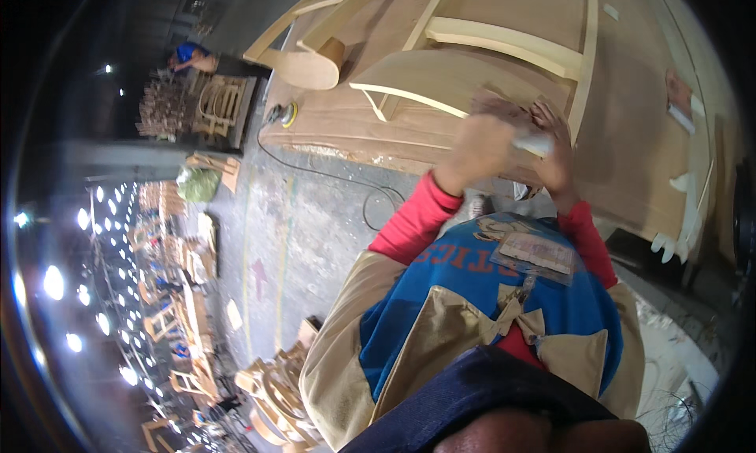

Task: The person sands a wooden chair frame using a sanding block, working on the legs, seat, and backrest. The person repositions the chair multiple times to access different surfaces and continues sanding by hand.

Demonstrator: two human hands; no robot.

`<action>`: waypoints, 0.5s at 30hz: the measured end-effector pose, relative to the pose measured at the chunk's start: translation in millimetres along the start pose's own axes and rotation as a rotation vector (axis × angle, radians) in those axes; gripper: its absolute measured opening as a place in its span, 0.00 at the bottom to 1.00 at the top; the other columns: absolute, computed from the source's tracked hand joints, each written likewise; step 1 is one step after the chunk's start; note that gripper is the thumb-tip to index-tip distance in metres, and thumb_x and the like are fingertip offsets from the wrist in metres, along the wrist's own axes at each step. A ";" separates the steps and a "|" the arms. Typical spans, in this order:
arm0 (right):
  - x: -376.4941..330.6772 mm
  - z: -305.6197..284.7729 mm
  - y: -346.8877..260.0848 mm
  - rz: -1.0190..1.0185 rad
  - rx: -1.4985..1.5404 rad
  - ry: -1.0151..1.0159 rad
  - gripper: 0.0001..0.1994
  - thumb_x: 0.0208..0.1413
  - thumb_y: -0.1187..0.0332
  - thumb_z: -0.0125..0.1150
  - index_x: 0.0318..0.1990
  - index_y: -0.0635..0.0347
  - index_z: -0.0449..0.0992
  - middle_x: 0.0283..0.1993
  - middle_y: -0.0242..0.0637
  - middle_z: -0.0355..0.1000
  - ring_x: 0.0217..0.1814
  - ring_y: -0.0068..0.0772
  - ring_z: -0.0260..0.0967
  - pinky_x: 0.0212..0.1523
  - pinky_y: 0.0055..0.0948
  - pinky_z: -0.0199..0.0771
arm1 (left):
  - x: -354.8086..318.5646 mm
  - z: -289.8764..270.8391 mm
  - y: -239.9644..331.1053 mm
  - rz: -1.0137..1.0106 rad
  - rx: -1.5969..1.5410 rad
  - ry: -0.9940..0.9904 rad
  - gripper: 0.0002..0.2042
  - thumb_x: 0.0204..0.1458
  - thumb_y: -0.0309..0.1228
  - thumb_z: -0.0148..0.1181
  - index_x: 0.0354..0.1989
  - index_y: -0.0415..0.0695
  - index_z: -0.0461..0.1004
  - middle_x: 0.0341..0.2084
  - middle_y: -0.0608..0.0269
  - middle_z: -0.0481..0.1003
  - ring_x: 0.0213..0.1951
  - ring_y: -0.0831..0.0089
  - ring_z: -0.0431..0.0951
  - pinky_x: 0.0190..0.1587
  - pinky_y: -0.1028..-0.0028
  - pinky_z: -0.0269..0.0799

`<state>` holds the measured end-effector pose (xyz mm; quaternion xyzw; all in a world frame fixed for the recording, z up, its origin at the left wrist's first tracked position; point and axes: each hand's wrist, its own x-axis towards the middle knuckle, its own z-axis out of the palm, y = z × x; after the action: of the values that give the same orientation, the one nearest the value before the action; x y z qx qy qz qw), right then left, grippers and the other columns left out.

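A pale wooden chair frame point(504, 39) lies on the work table, with a wide curved panel point(441, 71) at its near side. My left hand point(482, 144) is smeared by motion at the panel's near edge, so its fingers cannot be read. Just right of it, my right hand point(556, 147) has its fingers curled around a small whitish piece point(535, 143), too blurred to name. A brownish blurred patch point(501, 105) shows beyond my left hand, against the panel. Both hands are close together in front of my body.
The brown-covered table point(622, 138) spreads ahead. Another wooden chair part point(311, 65) lies at its left, near a sander point(283, 114) whose cord hangs to the floor. A reddish-brown piece point(679, 94) lies at the right. Wooden frames point(276, 398) are piled at lower left; a person point(191, 55) works far left.
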<state>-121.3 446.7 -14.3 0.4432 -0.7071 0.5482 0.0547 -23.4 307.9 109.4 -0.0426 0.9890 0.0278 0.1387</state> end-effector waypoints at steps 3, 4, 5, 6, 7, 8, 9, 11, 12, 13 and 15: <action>-6.2 -0.9 0.3 0.013 -0.115 -0.012 0.42 0.36 0.90 0.53 0.65 0.56 0.62 0.69 0.40 0.58 0.72 0.43 0.53 0.70 0.40 0.55 | -2.5 27.4 -31.5 0.155 -0.113 0.535 0.17 0.45 0.27 0.60 0.47 0.46 0.79 0.43 0.51 0.78 0.46 0.50 0.78 0.47 0.59 0.73; -7.9 -2.8 -1.9 0.009 -0.235 -0.015 0.42 0.36 0.91 0.51 0.66 0.55 0.62 0.69 0.38 0.59 0.73 0.41 0.53 0.71 0.37 0.55 | -7.5 33.5 -64.4 -0.010 -0.203 0.505 0.17 0.46 0.28 0.60 0.47 0.46 0.79 0.43 0.51 0.78 0.46 0.50 0.78 0.47 0.60 0.73; -8.6 -3.8 -4.5 0.038 -0.223 -0.036 0.42 0.36 0.91 0.51 0.66 0.54 0.62 0.69 0.39 0.58 0.73 0.41 0.53 0.71 0.37 0.55 | -14.9 36.9 -105.6 -0.130 -0.293 0.547 0.17 0.47 0.29 0.60 0.48 0.46 0.79 0.44 0.52 0.78 0.46 0.51 0.78 0.47 0.60 0.73; -8.8 -5.2 -7.4 0.054 -0.207 -0.036 0.42 0.37 0.91 0.50 0.66 0.53 0.62 0.69 0.40 0.58 0.73 0.41 0.53 0.71 0.36 0.55 | -22.1 37.1 -148.8 -0.090 -0.333 0.725 0.13 0.52 0.33 0.60 0.44 0.45 0.80 0.39 0.53 0.80 0.42 0.52 0.79 0.45 0.61 0.73; -8.9 -5.9 -10.5 0.067 -0.191 -0.032 0.42 0.37 0.91 0.50 0.67 0.53 0.62 0.69 0.40 0.58 0.73 0.41 0.53 0.71 0.36 0.55 | -30.0 34.1 -190.1 -0.329 -0.409 0.601 0.12 0.53 0.35 0.61 0.42 0.44 0.81 0.36 0.51 0.80 0.40 0.53 0.80 0.42 0.61 0.74; -8.5 -5.9 -13.1 0.076 -0.189 -0.034 0.42 0.38 0.91 0.50 0.67 0.53 0.61 0.69 0.41 0.58 0.73 0.42 0.53 0.71 0.36 0.55 | -35.5 29.2 -221.7 -0.497 -0.480 0.536 0.11 0.54 0.37 0.61 0.39 0.44 0.82 0.33 0.50 0.80 0.37 0.53 0.81 0.39 0.62 0.74; -8.7 -5.7 -15.3 0.084 -0.188 -0.035 0.42 0.38 0.91 0.50 0.67 0.53 0.61 0.70 0.41 0.58 0.73 0.42 0.53 0.71 0.36 0.54 | -39.8 22.3 -243.3 -0.466 -0.540 0.613 0.12 0.53 0.38 0.62 0.36 0.43 0.82 0.29 0.48 0.79 0.33 0.52 0.80 0.37 0.60 0.74; -8.4 -3.1 -17.3 0.119 -0.169 -0.027 0.41 0.40 0.90 0.49 0.67 0.54 0.61 0.70 0.41 0.58 0.73 0.42 0.53 0.71 0.35 0.54 | -39.7 6.1 -242.5 -0.450 -0.681 0.696 0.14 0.50 0.41 0.64 0.29 0.40 0.82 0.21 0.45 0.78 0.25 0.50 0.80 0.32 0.57 0.74; -8.6 -1.3 -17.5 0.146 -0.148 -0.018 0.40 0.41 0.89 0.49 0.67 0.54 0.61 0.70 0.41 0.58 0.73 0.42 0.53 0.71 0.35 0.53 | -35.5 -1.7 -222.5 -0.423 -0.444 0.659 0.15 0.49 0.42 0.64 0.28 0.40 0.81 0.21 0.46 0.78 0.26 0.51 0.79 0.32 0.57 0.73; -8.2 1.0 -16.6 0.153 -0.125 -0.002 0.39 0.42 0.89 0.48 0.67 0.55 0.61 0.70 0.40 0.59 0.73 0.41 0.53 0.71 0.35 0.53 | -28.8 -7.8 -189.9 -0.514 -0.192 0.597 0.15 0.48 0.42 0.65 0.26 0.40 0.80 0.21 0.47 0.77 0.26 0.51 0.79 0.31 0.57 0.73; -8.6 5.4 -14.3 0.197 -0.067 -0.014 0.39 0.41 0.88 0.49 0.68 0.56 0.60 0.69 0.41 0.59 0.73 0.42 0.53 0.72 0.36 0.51 | -14.2 -12.0 -117.9 0.046 -0.223 0.594 0.09 0.45 0.37 0.61 0.30 0.47 0.80 0.26 0.52 0.78 0.33 0.53 0.79 0.38 0.59 0.73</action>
<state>-104.1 447.1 -10.8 0.3732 -0.7657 0.5237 0.0101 -2.2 190.9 119.7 -0.0412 0.9778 0.1256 -0.1625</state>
